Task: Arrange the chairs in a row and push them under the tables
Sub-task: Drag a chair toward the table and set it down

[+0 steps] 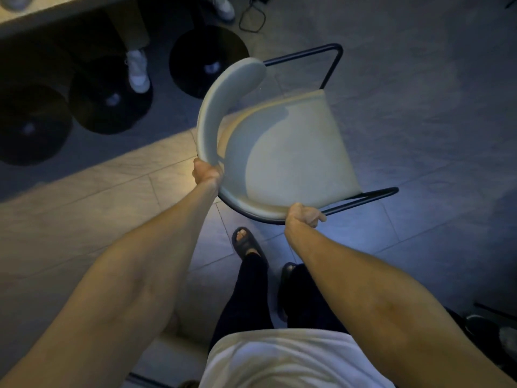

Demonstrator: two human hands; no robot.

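A pale chair [291, 152] with a curved backrest and a black tube frame is in front of me, turned at an angle and seemingly lifted off the tiled floor. My left hand [207, 171] grips the lower end of the curved backrest. My right hand [303, 215] grips the seat's near edge where the black frame runs. A light wooden table [42, 16] shows its edge at the top left, well away from the chair.
Three round black table bases [207, 63] stand on the floor at the left and top. Another person's white shoes [137, 71] are beside them. A black cable [251, 19] lies at the top. My sandalled feet [246, 242] are just below the chair.
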